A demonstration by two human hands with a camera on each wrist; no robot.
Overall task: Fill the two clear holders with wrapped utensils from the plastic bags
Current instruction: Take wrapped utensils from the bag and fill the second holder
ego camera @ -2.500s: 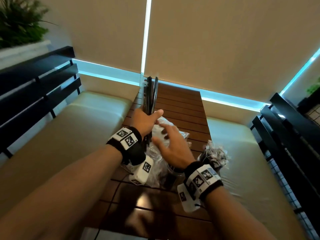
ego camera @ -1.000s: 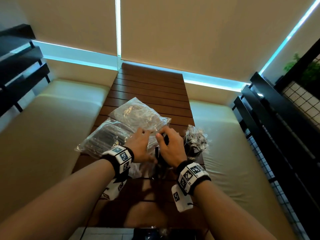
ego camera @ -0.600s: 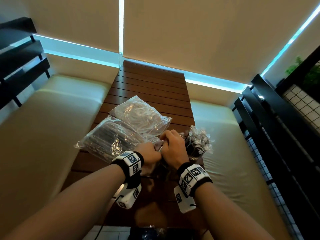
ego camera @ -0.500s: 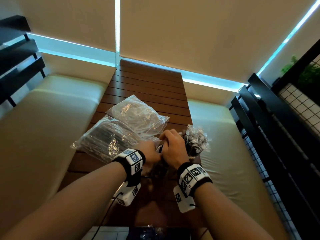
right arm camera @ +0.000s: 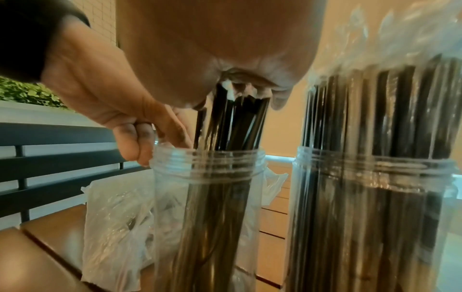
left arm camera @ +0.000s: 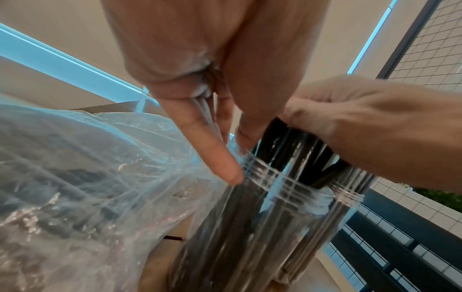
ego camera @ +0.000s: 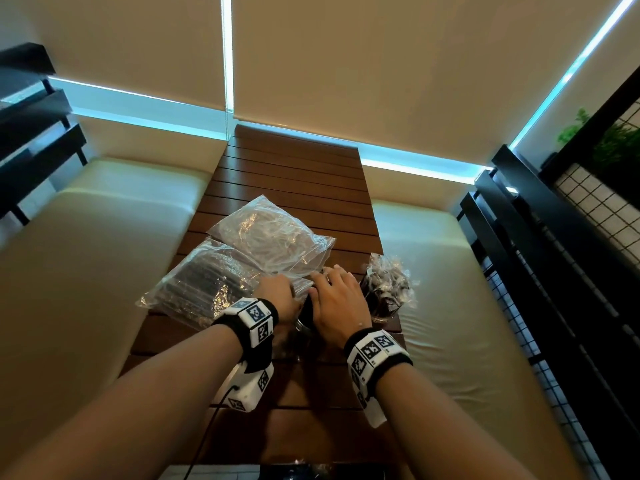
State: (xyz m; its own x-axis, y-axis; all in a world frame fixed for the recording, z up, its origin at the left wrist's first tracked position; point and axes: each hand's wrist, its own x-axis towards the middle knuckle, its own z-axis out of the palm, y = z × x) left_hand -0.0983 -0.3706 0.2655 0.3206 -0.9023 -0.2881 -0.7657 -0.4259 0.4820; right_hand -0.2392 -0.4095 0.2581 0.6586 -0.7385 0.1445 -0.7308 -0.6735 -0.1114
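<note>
On the wooden table [ego camera: 294,168] a clear holder [right arm camera: 207,197] stands between my hands; in the head view they hide it. My right hand [ego camera: 337,299] grips the tops of a bundle of black wrapped utensils [right arm camera: 232,122] that stand in it. My left hand [ego camera: 277,296] pinches the holder's threaded rim [left arm camera: 262,173], with one finger [left arm camera: 220,158] against its outside. A second clear holder [right arm camera: 375,197], packed with wrapped utensils, stands just to the right [ego camera: 384,296]. Two plastic bags of utensils [ego camera: 273,237] [ego camera: 207,285] lie beyond my left hand.
Cream bench cushions flank the table on the left [ego camera: 104,237] and the right [ego camera: 433,271]. A black slatted rail [ego camera: 554,271] runs along the right side. The second holder stands at the table's right edge. Bare slats show beyond the bags.
Earlier my left hand held a bunch of black utensils up in the air. Now the bunch stands in the holder, my right hand grips its top and my left is at the rim.
</note>
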